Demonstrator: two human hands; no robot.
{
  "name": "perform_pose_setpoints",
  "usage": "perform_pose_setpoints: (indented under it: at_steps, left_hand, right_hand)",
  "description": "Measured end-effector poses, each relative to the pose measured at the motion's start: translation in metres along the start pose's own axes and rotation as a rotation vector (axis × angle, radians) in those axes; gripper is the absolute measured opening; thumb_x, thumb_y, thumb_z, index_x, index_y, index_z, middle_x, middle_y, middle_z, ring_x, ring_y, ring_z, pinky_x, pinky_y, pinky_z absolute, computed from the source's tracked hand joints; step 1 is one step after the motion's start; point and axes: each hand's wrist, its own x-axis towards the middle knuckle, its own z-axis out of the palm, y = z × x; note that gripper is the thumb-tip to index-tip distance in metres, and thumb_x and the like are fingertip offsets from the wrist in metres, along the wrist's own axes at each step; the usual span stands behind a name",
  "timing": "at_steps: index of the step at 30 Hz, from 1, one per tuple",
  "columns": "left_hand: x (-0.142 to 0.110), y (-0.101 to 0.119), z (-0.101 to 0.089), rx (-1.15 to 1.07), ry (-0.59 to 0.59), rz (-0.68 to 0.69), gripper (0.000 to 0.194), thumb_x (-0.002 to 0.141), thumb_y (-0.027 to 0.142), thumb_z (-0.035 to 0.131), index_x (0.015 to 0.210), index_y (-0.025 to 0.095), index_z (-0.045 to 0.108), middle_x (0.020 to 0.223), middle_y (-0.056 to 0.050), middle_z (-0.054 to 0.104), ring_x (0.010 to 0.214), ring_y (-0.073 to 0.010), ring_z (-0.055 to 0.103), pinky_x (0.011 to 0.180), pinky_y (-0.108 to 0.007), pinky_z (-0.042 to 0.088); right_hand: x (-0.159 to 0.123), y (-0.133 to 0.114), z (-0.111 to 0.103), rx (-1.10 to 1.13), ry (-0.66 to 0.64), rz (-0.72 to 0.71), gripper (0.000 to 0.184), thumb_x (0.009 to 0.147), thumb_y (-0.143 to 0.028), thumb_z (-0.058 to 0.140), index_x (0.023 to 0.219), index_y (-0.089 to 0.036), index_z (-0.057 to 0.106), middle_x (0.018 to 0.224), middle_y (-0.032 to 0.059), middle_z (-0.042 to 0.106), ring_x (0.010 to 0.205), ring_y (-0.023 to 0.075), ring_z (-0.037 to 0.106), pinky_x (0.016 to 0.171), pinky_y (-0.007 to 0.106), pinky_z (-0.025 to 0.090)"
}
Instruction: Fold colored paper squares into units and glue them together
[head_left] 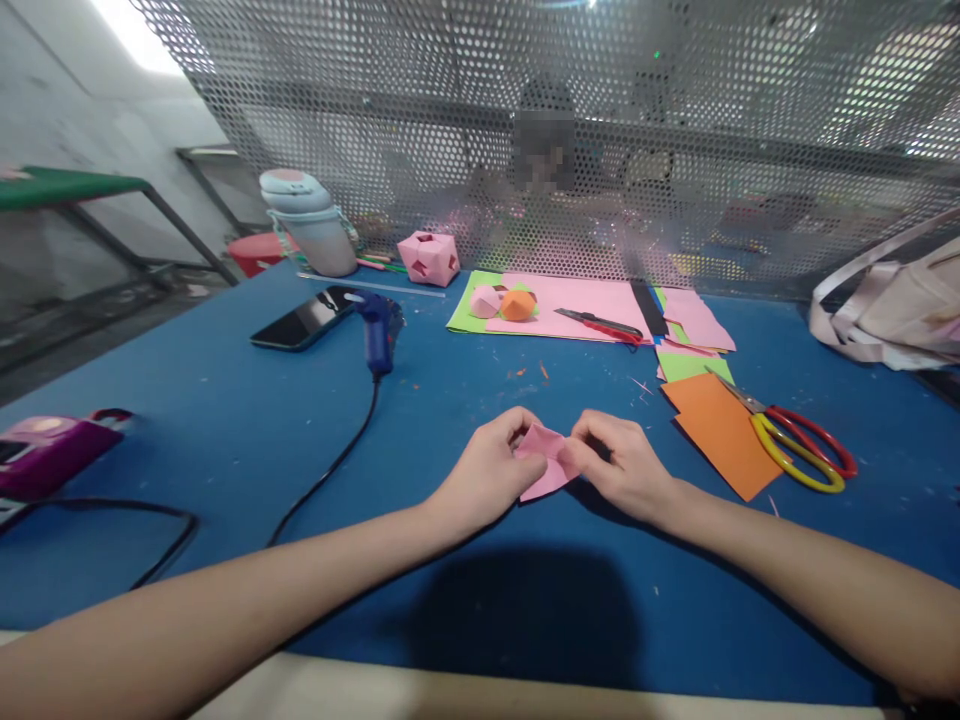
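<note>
A small piece of pink paper [545, 462], creased and partly curled, is held just above the blue table between both hands. My left hand [491, 465] pinches its left side, with the thumb lying across the front. At its right edge, my right hand [621, 462] grips the paper between thumb and fingers. The fingertips hide parts of both edges. To the right of my right hand lie orange paper pieces [724, 435], with red-and-yellow-handled scissors [799, 440] resting partly on them.
On the blue table [465, 610] lie a blue glue gun [379, 335] with a black cord, a phone [307, 318], a red utility knife [604, 325] on pink sheets [570, 290], and a pink folded-paper box [429, 258]. A tumbler [315, 235] stands back left; perforated metal [420, 120] borders the far edge.
</note>
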Motion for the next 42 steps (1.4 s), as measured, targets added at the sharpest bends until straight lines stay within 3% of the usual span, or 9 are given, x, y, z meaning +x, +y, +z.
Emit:
perform_pose_setpoints:
  at_steps: [4, 8, 17, 22, 26, 30, 38, 42]
  left_hand:
    - [0.0004, -0.002, 0.0025, -0.029, -0.038, 0.033, 0.016, 0.068, 0.015, 0.055, 0.083, 0.018, 0.053, 0.069, 0.004, 0.051, 0.064, -0.0111, 0.047, 0.058, -0.022, 0.038]
    - [0.0007, -0.0045, 0.0037, -0.032, -0.059, 0.048, 0.018, 0.068, 0.013, 0.054, 0.085, 0.019, 0.051, 0.069, 0.005, 0.048, 0.064, -0.0107, 0.047, 0.058, -0.022, 0.037]
    - [-0.0004, -0.0041, 0.0068, -0.064, -0.091, 0.058, 0.02, 0.07, 0.012, 0.053, 0.088, 0.019, 0.05, 0.071, 0.004, 0.053, 0.067, -0.0112, 0.051, 0.061, -0.022, 0.04]
    - [-0.0003, -0.0035, 0.0036, -0.057, 0.01, 0.056, 0.026, 0.07, 0.01, 0.051, 0.094, 0.018, 0.054, 0.08, 0.002, 0.057, 0.071, -0.0108, 0.052, 0.063, -0.022, 0.041]
    - [0.0019, -0.0018, -0.0005, -0.06, 0.119, 0.007, 0.024, 0.069, 0.01, 0.053, 0.092, 0.017, 0.057, 0.078, 0.003, 0.058, 0.07, -0.0108, 0.053, 0.061, -0.021, 0.041]
    - [0.0033, 0.0001, -0.0013, -0.097, 0.086, -0.011, 0.019, 0.07, 0.013, 0.055, 0.088, 0.016, 0.057, 0.08, 0.002, 0.061, 0.074, -0.012, 0.056, 0.067, -0.022, 0.044]
    - [0.0036, -0.0001, -0.0008, -0.113, 0.085, -0.018, 0.014, 0.072, 0.015, 0.056, 0.086, 0.016, 0.058, 0.076, 0.003, 0.06, 0.07, -0.011, 0.056, 0.064, -0.021, 0.043]
    - [0.0028, 0.0021, -0.0013, -0.067, 0.045, 0.006, 0.014, 0.077, 0.024, 0.057, 0.087, 0.016, 0.062, 0.081, 0.0, 0.063, 0.075, -0.0131, 0.056, 0.068, -0.023, 0.042]
  right_hand:
    - [0.0025, -0.0028, 0.0005, 0.106, 0.008, -0.074, 0.008, 0.085, -0.023, 0.054, 0.087, -0.019, 0.061, 0.08, 0.0027, 0.061, 0.074, 0.0137, 0.055, 0.069, 0.026, 0.043]
    - [0.003, -0.0026, 0.0016, 0.122, 0.017, -0.086, 0.013, 0.087, -0.019, 0.053, 0.077, -0.019, 0.062, 0.072, 0.0012, 0.061, 0.071, 0.0133, 0.055, 0.071, 0.028, 0.042]
    - [0.0025, -0.0046, 0.0015, 0.118, 0.034, -0.093, 0.014, 0.088, -0.024, 0.054, 0.079, -0.02, 0.063, 0.075, 0.0015, 0.062, 0.074, 0.0137, 0.056, 0.074, 0.029, 0.042]
    - [0.0022, -0.0041, -0.0013, 0.152, 0.036, -0.019, 0.014, 0.091, -0.024, 0.047, 0.09, -0.019, 0.061, 0.087, 0.0029, 0.061, 0.081, 0.0133, 0.056, 0.075, 0.027, 0.042]
    - [0.0023, -0.0026, 0.0017, 0.063, 0.017, 0.056, 0.012, 0.088, -0.026, 0.053, 0.079, -0.019, 0.056, 0.077, 0.0005, 0.058, 0.072, 0.0126, 0.053, 0.069, 0.026, 0.041]
    - [0.0026, -0.0016, 0.0042, 0.022, 0.029, 0.047, 0.018, 0.089, -0.021, 0.05, 0.072, -0.018, 0.054, 0.071, -0.0009, 0.057, 0.067, 0.0116, 0.05, 0.067, 0.026, 0.039]
    - [0.0028, -0.001, 0.0023, 0.063, 0.026, 0.071, 0.017, 0.09, -0.025, 0.051, 0.076, -0.018, 0.058, 0.074, -0.0004, 0.06, 0.07, 0.012, 0.053, 0.068, 0.025, 0.039]
    - [0.0029, -0.0002, 0.0026, 0.069, 0.025, 0.051, 0.018, 0.09, -0.024, 0.051, 0.074, -0.019, 0.058, 0.073, -0.0009, 0.061, 0.07, 0.0118, 0.054, 0.069, 0.025, 0.039]
